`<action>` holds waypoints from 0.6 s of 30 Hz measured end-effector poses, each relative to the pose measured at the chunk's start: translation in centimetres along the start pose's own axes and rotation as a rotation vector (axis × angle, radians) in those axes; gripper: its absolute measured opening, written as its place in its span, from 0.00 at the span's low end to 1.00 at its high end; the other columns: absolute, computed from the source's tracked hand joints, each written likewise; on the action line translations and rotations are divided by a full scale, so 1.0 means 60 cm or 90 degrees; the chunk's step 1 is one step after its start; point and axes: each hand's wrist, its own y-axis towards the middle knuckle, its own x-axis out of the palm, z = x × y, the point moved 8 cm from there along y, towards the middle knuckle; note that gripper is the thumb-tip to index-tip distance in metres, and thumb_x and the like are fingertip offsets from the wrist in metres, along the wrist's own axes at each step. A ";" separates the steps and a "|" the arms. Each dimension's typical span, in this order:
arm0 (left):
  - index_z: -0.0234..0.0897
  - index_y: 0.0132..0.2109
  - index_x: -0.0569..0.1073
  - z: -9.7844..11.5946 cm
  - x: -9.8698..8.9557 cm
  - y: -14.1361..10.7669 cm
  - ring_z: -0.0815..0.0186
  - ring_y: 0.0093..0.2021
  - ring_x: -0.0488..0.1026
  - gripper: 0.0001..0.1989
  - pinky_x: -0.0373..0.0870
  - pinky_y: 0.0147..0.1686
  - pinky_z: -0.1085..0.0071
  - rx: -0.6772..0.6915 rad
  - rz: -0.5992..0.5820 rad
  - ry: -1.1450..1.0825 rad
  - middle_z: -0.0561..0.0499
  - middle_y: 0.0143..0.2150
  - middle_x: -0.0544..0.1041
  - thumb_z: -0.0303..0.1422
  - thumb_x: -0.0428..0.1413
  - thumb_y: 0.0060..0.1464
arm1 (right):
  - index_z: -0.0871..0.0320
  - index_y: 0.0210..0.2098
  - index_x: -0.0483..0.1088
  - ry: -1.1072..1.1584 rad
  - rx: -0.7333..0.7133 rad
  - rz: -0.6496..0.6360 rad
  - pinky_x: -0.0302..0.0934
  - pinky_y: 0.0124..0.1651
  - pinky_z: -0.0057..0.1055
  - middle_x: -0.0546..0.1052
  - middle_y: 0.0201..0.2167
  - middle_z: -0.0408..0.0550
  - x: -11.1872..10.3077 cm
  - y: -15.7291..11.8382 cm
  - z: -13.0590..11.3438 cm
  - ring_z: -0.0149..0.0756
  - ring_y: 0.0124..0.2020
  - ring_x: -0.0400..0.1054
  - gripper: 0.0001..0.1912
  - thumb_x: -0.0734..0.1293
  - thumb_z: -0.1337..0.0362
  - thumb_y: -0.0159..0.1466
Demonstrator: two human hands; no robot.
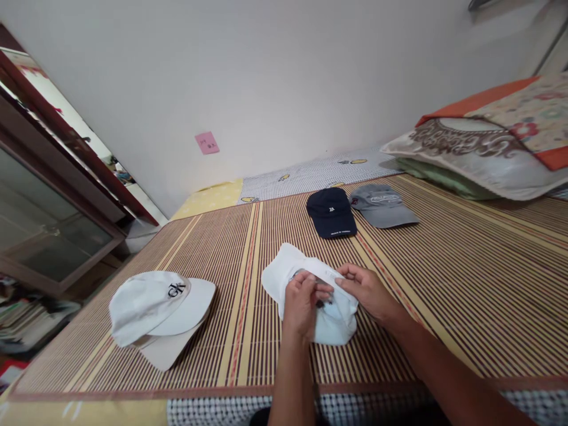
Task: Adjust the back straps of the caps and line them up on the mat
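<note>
A white baseball cap (339,325) lies tipped on its side on the striped mat, its open underside towards me and its brim pointing to the far left. My left hand (302,302) has its fingers curled at the cap's opening, over the inner edge. With thumb and fingers, my right hand (368,290) pinches the band on the cap's right side. Part of the cap's inside is hidden behind my left hand. To the left, a white cap with a black logo (151,305) rests on top of a beige cap (171,349), of which mainly the brim shows.
Beyond my hands sit a navy cap (331,213) and a grey cap (382,206), side by side. The bamboo mat (465,284) covers the bed. Pillows (479,154) are piled at the right, against the wall. A glass-fronted cabinet (44,219) stands off the bed's left side.
</note>
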 end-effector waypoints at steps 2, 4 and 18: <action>0.33 0.38 0.77 0.036 -0.029 -0.004 0.66 0.28 0.78 0.19 0.71 0.28 0.71 0.012 0.014 0.136 0.44 0.39 0.82 0.44 0.66 0.46 | 0.56 0.31 0.72 -0.008 0.004 0.028 0.58 0.27 0.29 0.73 0.23 0.40 -0.008 0.003 0.007 0.33 0.25 0.66 0.14 0.71 0.53 0.53; 0.34 0.41 0.78 0.081 -0.061 -0.013 0.64 0.31 0.78 0.18 0.70 0.30 0.69 0.065 0.035 0.298 0.44 0.41 0.82 0.44 0.63 0.50 | 0.56 0.32 0.72 -0.011 0.010 0.045 0.60 0.28 0.29 0.75 0.24 0.41 -0.014 0.005 0.013 0.34 0.26 0.68 0.12 0.70 0.55 0.53; 0.39 0.29 0.75 0.051 -0.066 -0.041 0.62 0.32 0.72 0.13 0.56 0.31 0.70 0.064 -0.081 0.819 0.53 0.27 0.76 0.17 0.52 0.45 | 0.57 0.29 0.72 -0.022 0.033 0.065 0.61 0.28 0.31 0.76 0.23 0.44 -0.042 0.018 0.040 0.36 0.25 0.68 0.17 0.73 0.50 0.52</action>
